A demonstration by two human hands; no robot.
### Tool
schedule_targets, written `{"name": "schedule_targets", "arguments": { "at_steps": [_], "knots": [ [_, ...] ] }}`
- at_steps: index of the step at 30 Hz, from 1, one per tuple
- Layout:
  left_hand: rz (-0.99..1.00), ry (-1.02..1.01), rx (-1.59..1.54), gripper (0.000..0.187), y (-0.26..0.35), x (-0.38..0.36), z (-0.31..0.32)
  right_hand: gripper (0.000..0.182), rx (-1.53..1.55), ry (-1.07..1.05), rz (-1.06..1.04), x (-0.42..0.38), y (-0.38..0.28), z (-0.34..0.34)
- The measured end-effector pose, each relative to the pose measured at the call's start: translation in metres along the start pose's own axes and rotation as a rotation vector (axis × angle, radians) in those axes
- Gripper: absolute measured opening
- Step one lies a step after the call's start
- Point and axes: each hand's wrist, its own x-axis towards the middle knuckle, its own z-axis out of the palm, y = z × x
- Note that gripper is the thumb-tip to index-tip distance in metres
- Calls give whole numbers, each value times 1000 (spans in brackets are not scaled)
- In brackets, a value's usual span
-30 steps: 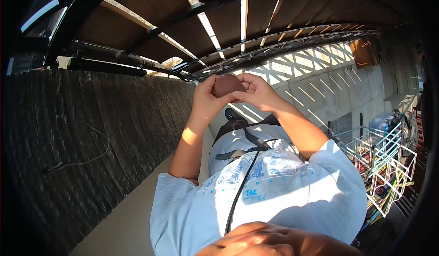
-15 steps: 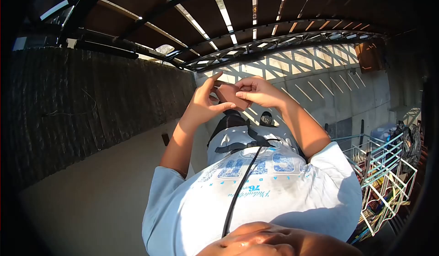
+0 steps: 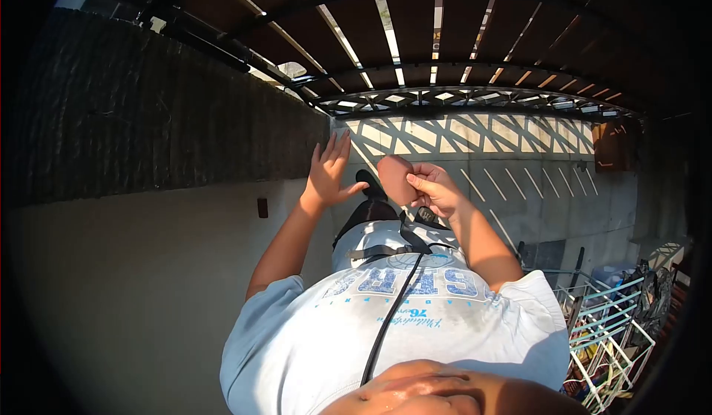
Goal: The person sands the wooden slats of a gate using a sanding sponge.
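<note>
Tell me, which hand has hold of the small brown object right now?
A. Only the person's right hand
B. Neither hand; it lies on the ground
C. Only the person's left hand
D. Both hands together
A. The brown object is pinched in the fingers of the right hand, while the left hand is spread open beside it, apart from it.

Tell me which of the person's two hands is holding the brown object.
The right hand pinches the brown object; the left hand is apart from it, open with fingers spread.
</note>
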Motion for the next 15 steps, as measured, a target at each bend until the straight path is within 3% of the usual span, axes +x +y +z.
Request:
{"name": "schedule_targets", "arguments": {
  "at_steps": [1,3,4,5,7,8,9,11,12,14,15],
  "knots": [
    [-7,6,3,90,10,-2,-3,30,-57,39,32,4,8,-6],
    [256,-14,-50,79,47,-14,0,29,45,-44,170,15,27,-10],
    [346,46,29,54,61,-10,-3,29,137,-129,282,18,24,-5],
    [341,63,31,54,60,-10,0,28,105,-112,268,17,24,7],
    [58,180,-401,35,54,-14,3,35,86,-69,273,24,19,20],
    [51,185,-405,35,49,-18,4,39,69,-26,242,24,18,28],
    [-135,96,-573,35,44,-20,3,39,63,-24,251,29,13,40],
    [-599,-86,-929,40,41,-16,-2,50,127,112,8,38,9,65],
    [-607,-87,-939,40,37,-14,1,50,124,120,18,50,17,68],
    [-897,-64,-1193,47,22,-3,7,58,-188,175,-417,85,37,68],
    [-783,5,-1184,56,14,8,8,54,-199,225,-534,103,37,76]
  ]
}}
